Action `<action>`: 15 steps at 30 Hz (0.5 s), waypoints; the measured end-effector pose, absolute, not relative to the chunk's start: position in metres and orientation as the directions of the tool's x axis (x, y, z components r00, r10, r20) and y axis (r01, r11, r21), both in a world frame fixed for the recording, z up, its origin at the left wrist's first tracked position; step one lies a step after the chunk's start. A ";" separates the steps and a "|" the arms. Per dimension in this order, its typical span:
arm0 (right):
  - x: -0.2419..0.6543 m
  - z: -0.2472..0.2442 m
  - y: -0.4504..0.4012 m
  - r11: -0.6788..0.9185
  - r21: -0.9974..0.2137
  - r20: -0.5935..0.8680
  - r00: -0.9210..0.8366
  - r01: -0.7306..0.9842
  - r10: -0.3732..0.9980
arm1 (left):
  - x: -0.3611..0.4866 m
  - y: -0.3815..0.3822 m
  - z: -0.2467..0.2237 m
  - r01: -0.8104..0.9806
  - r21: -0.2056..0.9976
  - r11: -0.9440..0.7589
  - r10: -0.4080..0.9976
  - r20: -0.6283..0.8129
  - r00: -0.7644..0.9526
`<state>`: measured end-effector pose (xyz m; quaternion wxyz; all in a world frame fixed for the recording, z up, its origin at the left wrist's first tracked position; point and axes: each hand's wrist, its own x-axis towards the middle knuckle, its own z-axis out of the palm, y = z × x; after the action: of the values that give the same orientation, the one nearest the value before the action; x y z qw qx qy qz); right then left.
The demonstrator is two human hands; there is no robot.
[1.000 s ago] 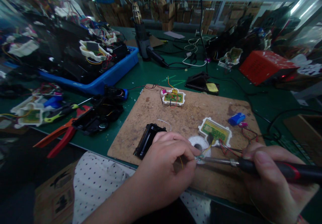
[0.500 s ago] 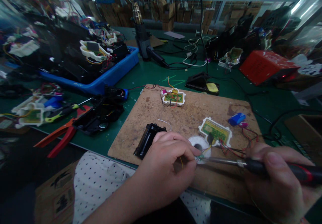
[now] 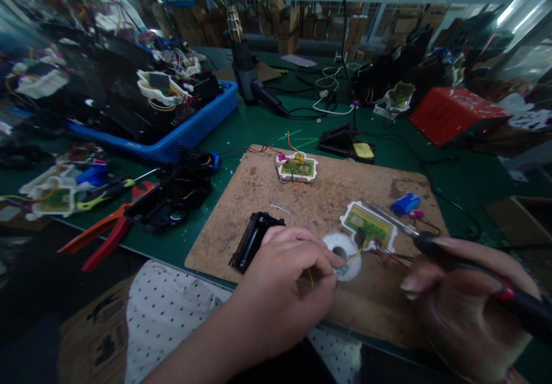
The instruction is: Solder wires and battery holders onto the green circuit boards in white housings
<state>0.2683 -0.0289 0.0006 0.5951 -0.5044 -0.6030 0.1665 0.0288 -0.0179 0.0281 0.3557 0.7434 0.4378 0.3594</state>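
My left hand [image 3: 288, 280] pinches a small green circuit board [image 3: 343, 269] between thumb and fingers, with a yellow wire running from it. Under the board lies a white ring-shaped spool [image 3: 353, 268]. In my right hand [image 3: 466, 315] is a soldering iron [image 3: 431, 246], its metal shaft pointing up and left over the edge of a white-framed circuit board [image 3: 362, 220]. The iron's tip is apart from the small board. Red and black wires trail from the framed board. Beside my left hand rests a black plastic housing [image 3: 250, 246], partly covered by the fingers.
A brown work board [image 3: 228, 217] carries another framed circuit board [image 3: 297, 168] and a blue wrapped part [image 3: 405, 204]. Behind are an iron stand [image 3: 338, 139], a heat gun [image 3: 245, 73] and a red box [image 3: 457, 116]. Pliers [image 3: 112, 229] and a loaded blue bin [image 3: 190, 134] stand left.
My right hand has swung the soldering iron's tip away from the small board, up and to the right. My left hand keeps its place and its pinch.
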 end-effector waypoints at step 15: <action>0.239 -0.001 -0.022 0.369 -0.821 0.404 -0.013 0.435 0.915 | 0.003 -0.031 0.037 0.404 0.789 -0.463 0.878 0.347 0.329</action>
<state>0.2392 -0.0220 -0.0008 0.4882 -0.5052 -0.6680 0.2454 0.0033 -0.0312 0.0374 0.2996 0.7583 0.4228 0.3956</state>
